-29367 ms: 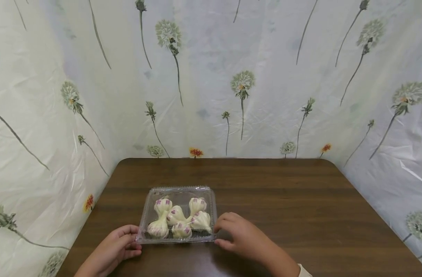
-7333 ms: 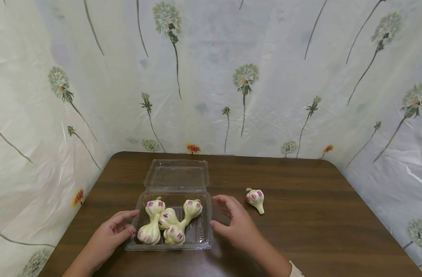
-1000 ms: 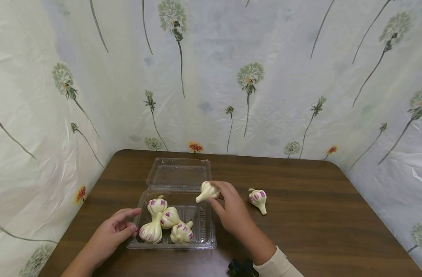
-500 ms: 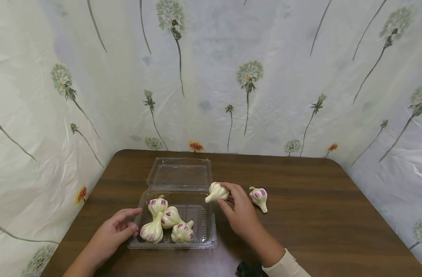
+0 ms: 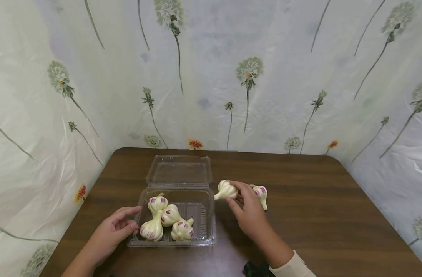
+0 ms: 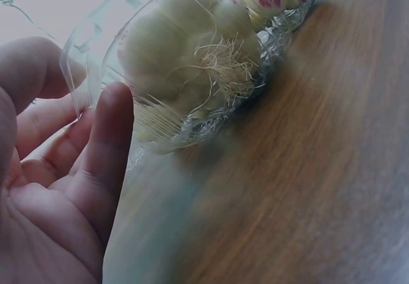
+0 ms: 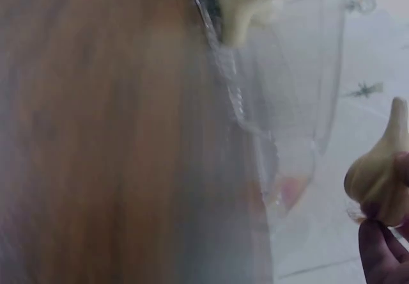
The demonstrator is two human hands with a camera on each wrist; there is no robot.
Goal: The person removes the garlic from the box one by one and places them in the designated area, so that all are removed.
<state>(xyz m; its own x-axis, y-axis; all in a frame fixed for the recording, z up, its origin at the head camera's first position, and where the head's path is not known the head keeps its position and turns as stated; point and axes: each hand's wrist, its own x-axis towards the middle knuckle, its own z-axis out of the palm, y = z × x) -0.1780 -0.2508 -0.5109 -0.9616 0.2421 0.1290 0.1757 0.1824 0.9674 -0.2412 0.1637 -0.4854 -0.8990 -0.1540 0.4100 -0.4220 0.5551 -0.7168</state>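
A clear plastic clamshell container (image 5: 203,217) stands on the table with its lid (image 5: 180,172) folded back. Several white garlic bulbs (image 5: 151,230) with purple marks lie in its left and middle part; its right side shows bare ribbed plastic. My left hand (image 5: 108,232) pinches the container's left rim between thumb and fingers, as the left wrist view shows up close. To the right of the container, my right hand (image 5: 249,209) holds one garlic bulb (image 5: 226,190) by its round body, neck pointing left. Behind that hand, another garlic bulb (image 5: 261,195) lies on the table, partly covered.
The brown wooden table (image 5: 321,215) reaches right and back to a flower-printed curtain (image 5: 204,77), which also hangs at both sides. A dark object (image 5: 256,269) sits under the right wrist by the sleeve (image 5: 292,267).
Over the last second my right hand has carried the garlic bulb rightward, from above the container's right edge to beside the bulb on the table. The left hand has stayed at the rim.
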